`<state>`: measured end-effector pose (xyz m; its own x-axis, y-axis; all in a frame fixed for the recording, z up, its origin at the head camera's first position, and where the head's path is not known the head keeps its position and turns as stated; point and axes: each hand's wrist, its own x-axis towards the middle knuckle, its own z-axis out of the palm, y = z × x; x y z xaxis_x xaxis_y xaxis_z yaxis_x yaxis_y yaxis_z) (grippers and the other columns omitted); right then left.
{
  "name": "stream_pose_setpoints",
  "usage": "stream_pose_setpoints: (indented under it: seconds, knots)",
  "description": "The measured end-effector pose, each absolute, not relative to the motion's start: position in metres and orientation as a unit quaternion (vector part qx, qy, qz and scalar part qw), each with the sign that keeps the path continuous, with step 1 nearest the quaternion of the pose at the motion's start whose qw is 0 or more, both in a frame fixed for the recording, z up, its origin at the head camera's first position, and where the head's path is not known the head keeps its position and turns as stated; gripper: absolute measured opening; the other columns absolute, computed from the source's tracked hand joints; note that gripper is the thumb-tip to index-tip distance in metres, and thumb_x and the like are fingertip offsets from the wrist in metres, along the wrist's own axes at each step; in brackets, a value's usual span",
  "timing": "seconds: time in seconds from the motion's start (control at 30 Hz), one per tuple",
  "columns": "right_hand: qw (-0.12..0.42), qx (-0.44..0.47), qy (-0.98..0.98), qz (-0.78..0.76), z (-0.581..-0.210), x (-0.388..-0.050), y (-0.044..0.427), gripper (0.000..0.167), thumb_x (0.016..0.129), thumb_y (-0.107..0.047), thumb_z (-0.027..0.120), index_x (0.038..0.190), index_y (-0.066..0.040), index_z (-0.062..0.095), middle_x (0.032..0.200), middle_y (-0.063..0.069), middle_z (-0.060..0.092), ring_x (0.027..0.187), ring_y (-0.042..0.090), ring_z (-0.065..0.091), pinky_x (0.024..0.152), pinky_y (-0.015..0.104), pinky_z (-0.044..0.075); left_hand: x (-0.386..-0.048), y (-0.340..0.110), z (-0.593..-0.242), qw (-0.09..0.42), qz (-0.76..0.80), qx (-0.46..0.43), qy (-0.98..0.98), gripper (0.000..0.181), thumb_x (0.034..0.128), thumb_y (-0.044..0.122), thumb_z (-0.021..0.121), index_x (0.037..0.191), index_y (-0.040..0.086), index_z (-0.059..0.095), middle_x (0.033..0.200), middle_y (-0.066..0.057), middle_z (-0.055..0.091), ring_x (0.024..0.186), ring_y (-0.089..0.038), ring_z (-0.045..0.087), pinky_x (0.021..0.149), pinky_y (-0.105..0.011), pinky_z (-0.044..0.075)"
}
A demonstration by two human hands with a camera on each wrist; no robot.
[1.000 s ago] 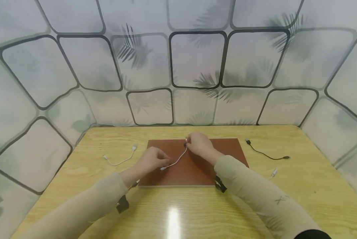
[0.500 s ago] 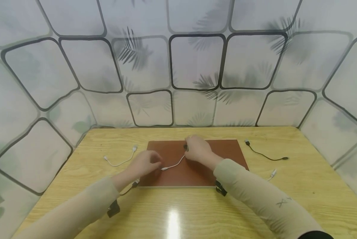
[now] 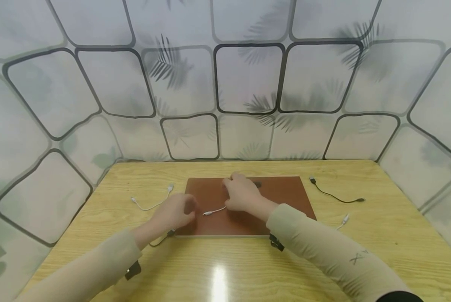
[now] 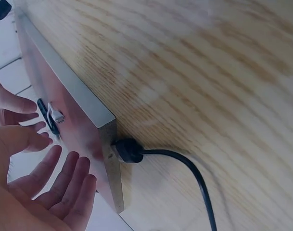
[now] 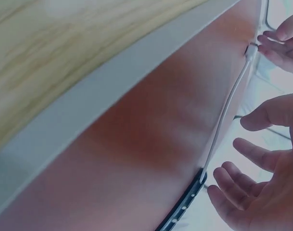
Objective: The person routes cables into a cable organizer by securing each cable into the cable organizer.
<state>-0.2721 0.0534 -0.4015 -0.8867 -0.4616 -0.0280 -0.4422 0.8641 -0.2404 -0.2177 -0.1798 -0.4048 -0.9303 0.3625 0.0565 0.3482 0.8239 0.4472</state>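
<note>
A white USB cable [image 3: 213, 211] lies on the brown board [image 3: 286, 191], its far part hidden behind my right hand [image 3: 244, 193]. In the right wrist view, the white cable [image 5: 225, 108] runs to a black strip with holes [image 5: 187, 202]. The fingers of my right hand [image 5: 261, 178] are spread loosely beside that strip, holding nothing. My left hand [image 3: 174, 212] is over the board's left edge, near the cable's plug. Its fingers are loosely bent and empty in the left wrist view, where the left hand [image 4: 55, 192] appears close up.
Another white cable [image 3: 150, 207] lies to the left on the wooden table [image 3: 240, 272]. A black cable [image 3: 159, 241] sits by the board's front left corner, its plug [image 4: 129, 150] close to the board's side. At right lie a black cable [image 3: 336, 196] and a white plug [image 3: 345, 219].
My left hand has drawn back leftward from the white cable's plug. The right hand, earlier at the cable's far end and black piece, has come slightly left and nearer, uncovering a dark piece behind it.
</note>
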Motion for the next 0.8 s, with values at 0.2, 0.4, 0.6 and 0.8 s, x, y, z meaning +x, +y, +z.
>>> stream_pose_setpoints:
  seconds: [0.2,0.4,0.6,0.8]
  knots:
    - [0.037,-0.259,0.961,-0.09,-0.401,-0.266,0.046,0.044,0.087,-0.018,0.079,0.129,-0.014,0.068,0.132,0.015,0.059,0.126,0.037,0.058,0.098,0.048,0.056,-0.21,-0.184,-0.402,0.01,0.186,0.197,0.962,0.019,0.0856,0.008,0.079,0.104,0.009,0.074,0.099,-0.003,0.075,0.094,-0.021,0.07,0.085,-0.043,0.059]
    - [0.031,-0.28,0.957,-0.062,-0.399,-0.258,0.039,0.052,0.085,-0.018,0.082,0.134,-0.018,0.067,0.136,0.013,0.058,0.133,0.038,0.056,0.099,0.047,0.056,-0.202,-0.189,-0.401,-0.008,0.142,0.204,0.969,0.023,0.081,0.01,0.08,0.102,0.01,0.072,0.093,-0.003,0.07,0.084,-0.017,0.066,0.073,-0.038,0.057]
    - [0.023,-0.305,0.951,-0.046,-0.397,-0.251,0.034,0.053,0.084,-0.018,0.084,0.134,-0.021,0.067,0.128,0.008,0.057,0.116,0.029,0.058,0.091,0.042,0.055,-0.194,-0.192,-0.4,-0.008,0.115,0.206,0.972,0.028,0.0763,0.01,0.083,0.1,0.01,0.069,0.091,-0.003,0.065,0.076,-0.015,0.057,0.064,-0.033,0.051]
    - [0.026,-0.322,0.946,-0.04,-0.397,-0.244,0.03,0.056,0.082,-0.016,0.083,0.135,-0.021,0.065,0.124,0.006,0.056,0.104,0.023,0.052,0.082,0.036,0.049,-0.189,-0.195,-0.401,-0.019,0.086,0.203,0.975,0.041,0.0744,0.014,0.085,0.112,0.007,0.07,0.101,-0.006,0.069,0.085,-0.018,0.064,0.073,-0.037,0.056]
